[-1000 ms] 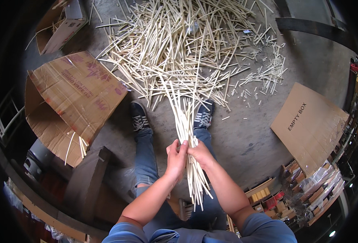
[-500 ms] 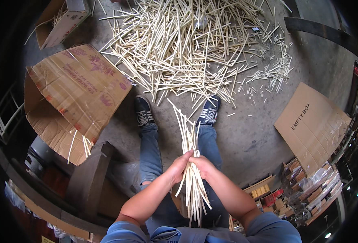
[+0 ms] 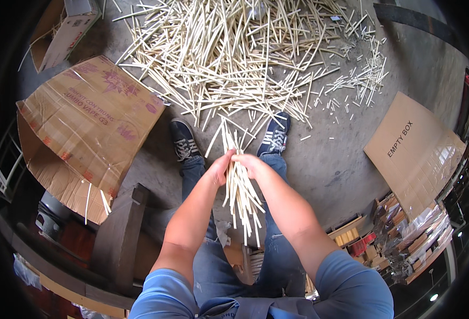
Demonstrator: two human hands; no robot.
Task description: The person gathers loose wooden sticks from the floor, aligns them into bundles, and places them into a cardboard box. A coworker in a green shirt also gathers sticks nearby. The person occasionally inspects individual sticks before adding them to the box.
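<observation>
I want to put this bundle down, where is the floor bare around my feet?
Bare concrete lies right of the right shoe, up to the flat cardboard sheet. A narrower strip runs between the left shoe and the big open carton. Ahead of both shoes, the stick pile crowds the floor.

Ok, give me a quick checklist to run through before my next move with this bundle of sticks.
1. Both hands on the bundle: left hand and right hand grip the bundle of sticks near its upper part. Ok.
2. Stick ends even: lower ends fan out at different lengths. Not ok.
3. Bundle lifted free of the loose stick pile. Ok.
4. Feet free of sticks: a few lie against the shoes. Not ok.
5. Open cardboard box lies at the left. Ok.
6. Any sticks cracked: cannot tell.
</observation>
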